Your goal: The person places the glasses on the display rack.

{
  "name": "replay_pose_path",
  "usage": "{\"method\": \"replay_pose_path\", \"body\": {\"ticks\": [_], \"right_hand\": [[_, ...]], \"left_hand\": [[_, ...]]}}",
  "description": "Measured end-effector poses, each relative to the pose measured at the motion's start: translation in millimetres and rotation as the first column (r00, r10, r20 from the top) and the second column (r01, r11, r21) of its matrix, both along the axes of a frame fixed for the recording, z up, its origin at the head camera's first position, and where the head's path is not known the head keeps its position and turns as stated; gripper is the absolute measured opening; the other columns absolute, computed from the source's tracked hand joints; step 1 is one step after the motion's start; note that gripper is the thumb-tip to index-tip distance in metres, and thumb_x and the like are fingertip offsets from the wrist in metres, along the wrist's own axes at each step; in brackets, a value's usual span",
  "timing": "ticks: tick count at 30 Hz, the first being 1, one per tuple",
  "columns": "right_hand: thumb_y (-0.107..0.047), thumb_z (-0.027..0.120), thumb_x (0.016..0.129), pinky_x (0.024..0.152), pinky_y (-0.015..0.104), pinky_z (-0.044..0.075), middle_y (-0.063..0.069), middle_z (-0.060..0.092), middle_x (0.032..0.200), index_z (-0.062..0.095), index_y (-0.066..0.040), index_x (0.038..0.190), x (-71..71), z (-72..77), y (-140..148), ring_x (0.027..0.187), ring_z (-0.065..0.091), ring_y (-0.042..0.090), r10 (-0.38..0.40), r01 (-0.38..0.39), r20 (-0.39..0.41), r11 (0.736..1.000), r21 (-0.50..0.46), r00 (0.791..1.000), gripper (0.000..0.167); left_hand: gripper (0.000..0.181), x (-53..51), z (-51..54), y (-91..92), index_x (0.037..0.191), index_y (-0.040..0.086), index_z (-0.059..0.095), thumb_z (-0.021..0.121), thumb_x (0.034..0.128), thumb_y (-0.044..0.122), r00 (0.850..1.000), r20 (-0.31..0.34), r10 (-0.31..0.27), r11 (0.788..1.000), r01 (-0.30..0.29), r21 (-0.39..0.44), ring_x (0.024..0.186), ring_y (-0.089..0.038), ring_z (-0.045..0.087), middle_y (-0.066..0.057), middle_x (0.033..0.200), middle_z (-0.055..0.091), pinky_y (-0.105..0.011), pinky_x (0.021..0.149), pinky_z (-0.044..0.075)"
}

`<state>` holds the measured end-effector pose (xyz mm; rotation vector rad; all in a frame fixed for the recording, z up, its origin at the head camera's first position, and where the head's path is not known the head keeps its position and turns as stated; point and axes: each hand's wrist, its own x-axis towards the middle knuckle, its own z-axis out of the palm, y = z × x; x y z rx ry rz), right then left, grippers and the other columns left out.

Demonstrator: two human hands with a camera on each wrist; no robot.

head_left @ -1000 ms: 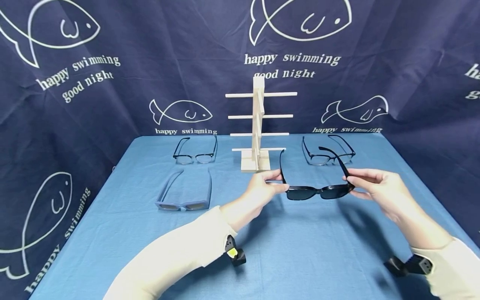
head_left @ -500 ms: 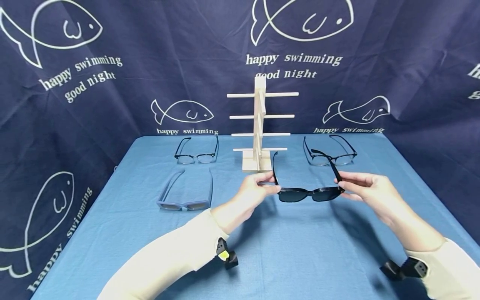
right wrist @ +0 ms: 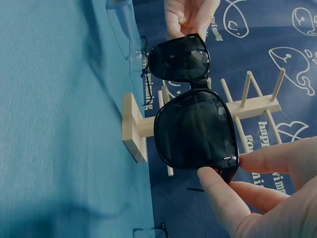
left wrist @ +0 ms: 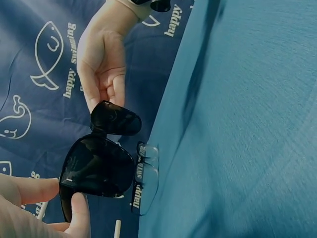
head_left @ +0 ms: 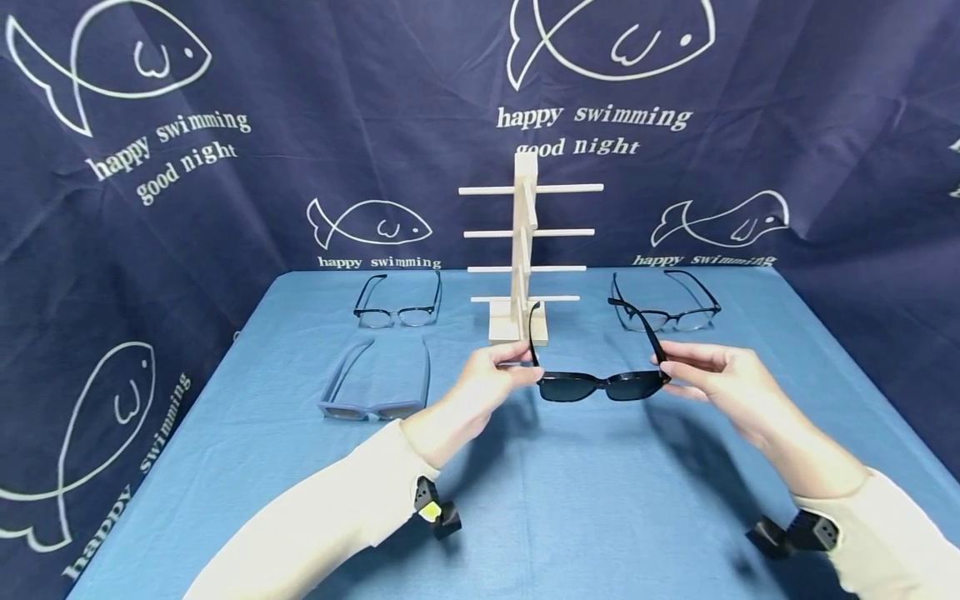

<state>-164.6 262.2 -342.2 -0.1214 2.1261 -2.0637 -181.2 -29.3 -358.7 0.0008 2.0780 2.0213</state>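
Note:
Black sunglasses [head_left: 600, 386] hang above the cloth in front of the wooden stand, lenses facing the wearer and temples unfolded toward the back. With thumb and fingers my left hand [head_left: 483, 379] pinches them at the left hinge. On the opposite side my right hand [head_left: 723, 379] pinches the right hinge. Both dark lenses show large in the right wrist view, where the sunglasses [right wrist: 195, 129] partly cover the stand [right wrist: 133, 126]. In the left wrist view the thumb of my left hand [left wrist: 34, 208] presses near the frame's corner.
The wooden stand [head_left: 525, 242] with several crossbars rises at the back middle. Blue-grey sunglasses [head_left: 372, 410] lie at left, with clear-lens glasses [head_left: 393, 315] behind them. Another clear-lens pair [head_left: 678, 318] lies at back right. Blue cloth [head_left: 570, 517] covers the table; a printed navy curtain [head_left: 375, 100] hangs behind.
Both hands have carried the black sunglasses leftward, from right of the stand's base to nearer in front of it. The grip looks the same, and the other glasses have stayed put.

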Motion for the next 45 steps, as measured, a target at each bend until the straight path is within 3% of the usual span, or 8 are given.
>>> {"method": "replay_pose_path", "body": {"ticks": [4, 11, 18, 25, 30, 36, 45], "right_hand": [[-0.004, 0.067, 0.09, 0.081, 0.026, 0.059, -0.01, 0.074, 0.097, 0.064, -0.006, 0.123, -1.6, 1.9, -5.8, 0.092, 0.07, 0.003, 0.005, -0.005, -0.003, 1.0, -0.006, 1.0, 0.033], [-0.003, 0.067, 0.09, 0.082, 0.026, 0.059, -0.011, 0.074, 0.097, 0.062, -0.006, 0.126, -5.3, 3.0, -15.2, 0.092, 0.069, 0.001, 0.018, -0.018, 0.0, 1.0, -0.004, 1.0, 0.036], [-0.005, 0.065, 0.092, 0.083, 0.025, 0.058, -0.015, 0.072, 0.098, 0.036, 0.016, 0.139, -7.8, 4.3, -24.0, 0.094, 0.068, -0.001, 0.032, -0.032, 0.003, 0.997, 0.067, 0.999, 0.059], [-0.006, 0.065, 0.092, 0.085, 0.027, 0.058, -0.016, 0.071, 0.097, 0.035, 0.018, 0.139, -8.8, 5.4, -32.1, 0.094, 0.068, -0.001, 0.034, -0.033, -0.01, 0.996, 0.082, 0.999, 0.061], [-0.005, 0.066, 0.091, 0.085, 0.027, 0.058, -0.016, 0.071, 0.097, 0.035, 0.02, 0.138, -10.1, 5.4, -38.2, 0.093, 0.068, 0.0, 0.026, -0.025, -0.015, 0.998, 0.056, 1.0, 0.061], [-0.006, 0.063, 0.093, 0.087, 0.027, 0.057, -0.017, 0.07, 0.098, 0.038, 0.016, 0.139, -12.9, 7.3, -44.2, 0.095, 0.067, -0.001, 0.047, -0.046, -0.006, 0.994, 0.103, 0.999, 0.056], [-0.002, 0.063, 0.092, 0.088, 0.026, 0.057, -0.015, 0.07, 0.099, 0.037, 0.016, 0.139, -18.4, 7.9, -54.2, 0.095, 0.067, -0.001, 0.048, -0.049, 0.006, 0.996, 0.073, 0.999, 0.057]], "left_hand": [[0.049, 0.1, 1.1, -4.9, 0.132, 0.002, 0.059, 0.069, 0.0838, 0.002, 1.0, 0.0, 0.01, 1.0, -0.01, 0.0, 0.094, -0.008, 0.061, -0.011, 0.116, 0.064, -0.033, 0.101, 0.045], [0.05, -0.9, 0.2, -13.9, 0.133, 0.001, 0.057, 0.069, 0.0843, 0.003, 1.0, 0.0, 0.018, 1.0, -0.018, 0.004, 0.097, -0.009, 0.057, -0.012, 0.119, 0.063, -0.035, 0.104, 0.042], [0.051, -0.5, -0.2, -22.6, 0.134, 0.003, 0.057, 0.069, 0.0849, 0.004, 0.999, 0.024, 0.026, 1.0, -0.026, -0.002, 0.105, -0.014, 0.058, -0.013, 0.122, 0.063, -0.039, 0.109, 0.039], [0.053, -4.1, 1.5, -31.5, 0.138, 0.001, 0.052, 0.066, 0.0863, 0.003, 1.0, 0.021, 0.004, 1.0, -0.005, 0.014, 0.121, -0.023, 0.055, -0.021, 0.132, 0.057, -0.042, 0.116, 0.034], [0.053, -6.0, 5.5, -36.7, 0.138, 0.002, 0.051, 0.065, 0.0873, 0.003, 1.0, 0.014, -0.003, 1.0, 0.003, 0.005, 0.124, -0.024, 0.053, -0.019, 0.134, 0.057, -0.042, 0.117, 0.033], [0.053, -8.8, 4.4, -43.9, 0.139, 0.001, 0.05, 0.064, 0.0883, 0.002, 1.0, -0.002, -0.007, 1.0, 0.007, -0.013, 0.129, -0.027, 0.051, -0.021, 0.137, 0.055, -0.043, 0.118, 0.032], [0.05, -14.0, 7.4, -50.2, 0.137, 0.0, 0.051, 0.064, 0.0889, 0.0, 0.999, 0.023, 0.039, 0.999, -0.04, 0.016, 0.116, -0.019, 0.058, -0.02, 0.135, 0.056, -0.038, 0.112, 0.041]]}}
